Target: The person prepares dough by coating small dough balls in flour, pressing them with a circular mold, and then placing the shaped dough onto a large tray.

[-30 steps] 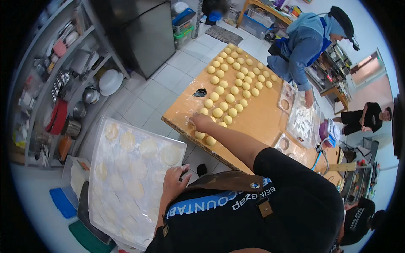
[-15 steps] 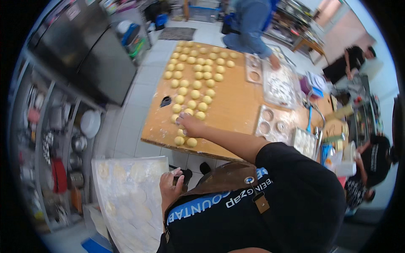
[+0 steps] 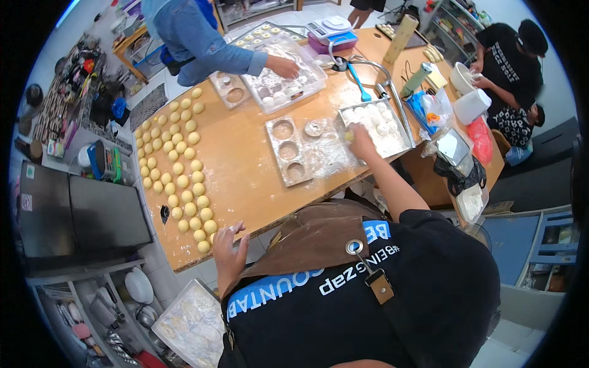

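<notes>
Beside the near-left edge of the wooden table (image 3: 245, 190), my left hand (image 3: 230, 250) is open, its floury fingers apart, close to the last of several yellow dough balls (image 3: 182, 181) set out in rows. My right hand (image 3: 362, 146) reaches over the floured patch at the table's near side, with a small yellow dough ball (image 3: 349, 135) pinched at its fingertips. Just right of that hand stands a metal tray (image 3: 405, 146) of white floured pieces. To its left lies a wooden mould (image 3: 287, 153) with round hollows, and a loose ring (image 3: 313, 128) on the flour.
Across the table a co-worker's hand (image 3: 283, 66) is in a clear plastic tub (image 3: 270, 109) of floured pieces. A blue spatula (image 3: 360, 83), a kitchen scale (image 3: 331, 27) and plastic bags crowd the right. A floured tray (image 3: 191, 322) stands below the table at left.
The view has turned to the right. My right hand has left the rows and come to the floured patch by the metal tray with a dough ball. My left hand is now nearer the table edge.
</notes>
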`<state>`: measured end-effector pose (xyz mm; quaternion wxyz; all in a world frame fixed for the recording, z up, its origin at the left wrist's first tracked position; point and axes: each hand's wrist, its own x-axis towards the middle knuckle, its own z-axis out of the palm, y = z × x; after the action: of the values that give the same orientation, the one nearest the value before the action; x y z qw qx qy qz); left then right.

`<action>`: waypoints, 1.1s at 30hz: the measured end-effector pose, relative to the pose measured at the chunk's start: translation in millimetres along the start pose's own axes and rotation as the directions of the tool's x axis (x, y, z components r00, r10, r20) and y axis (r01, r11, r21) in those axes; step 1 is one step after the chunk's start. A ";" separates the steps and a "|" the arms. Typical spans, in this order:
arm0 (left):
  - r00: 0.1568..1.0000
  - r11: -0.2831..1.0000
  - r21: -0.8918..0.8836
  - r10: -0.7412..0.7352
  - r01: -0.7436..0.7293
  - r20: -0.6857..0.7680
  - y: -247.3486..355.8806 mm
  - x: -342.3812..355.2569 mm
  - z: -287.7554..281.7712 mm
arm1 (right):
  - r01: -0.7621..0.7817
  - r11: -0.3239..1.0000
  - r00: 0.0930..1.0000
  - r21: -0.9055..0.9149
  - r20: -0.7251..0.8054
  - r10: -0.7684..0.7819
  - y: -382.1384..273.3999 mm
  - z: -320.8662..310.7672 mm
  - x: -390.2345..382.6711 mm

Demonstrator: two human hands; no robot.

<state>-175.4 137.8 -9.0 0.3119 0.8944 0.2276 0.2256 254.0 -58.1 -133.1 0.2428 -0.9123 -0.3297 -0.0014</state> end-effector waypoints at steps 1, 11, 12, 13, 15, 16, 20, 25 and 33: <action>0.999 0.999 0.037 0.023 -0.024 0.032 5.0 7.8 7.3 | -0.095 0.995 0.993 -0.023 0.074 0.096 10.4 -16.3 1.9; 0.989 0.994 0.031 0.101 -0.105 0.112 101.1 56.5 108.1 | 0.008 0.987 0.966 -0.160 0.258 0.034 95.9 -38.6 11.0; 0.985 0.992 0.026 0.120 -0.124 0.125 105.6 59.6 117.4 | 0.007 0.988 0.967 -0.153 0.251 0.032 90.8 -47.9 12.6; 0.981 0.990 0.022 0.138 -0.142 0.136 109.2 61.9 125.2 | 0.064 0.989 0.976 -0.131 0.214 -0.035 88.0 -54.1 14.3; 0.986 0.992 0.021 0.122 -0.125 0.116 113.9 61.8 136.6 | 0.157 0.987 0.966 -0.046 0.214 -0.143 94.4 -40.0 14.7; 0.991 0.995 0.002 0.103 -0.104 0.090 118.7 61.8 140.5 | 0.128 0.992 0.909 -0.010 0.401 -0.113 92.4 -39.1 12.4; 0.992 0.993 0.053 0.106 -0.109 0.063 131.6 62.3 148.0 | 0.124 0.982 0.798 -0.142 0.602 -0.014 78.1 -39.5 -6.9; 0.995 0.997 0.043 0.055 -0.059 0.087 139.3 65.0 154.6 | 0.108 0.994 0.825 0.029 0.554 -0.106 89.3 -9.3 0.8; 0.994 0.995 0.089 0.040 -0.049 0.102 144.6 78.3 148.0 | -0.043 0.976 0.869 0.213 0.489 -0.069 131.6 -13.4 37.3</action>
<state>6.1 11.8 2.9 0.2764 0.9229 0.2017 0.1767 364.6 -129.1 -173.4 0.2486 -0.8480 -0.3851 0.2660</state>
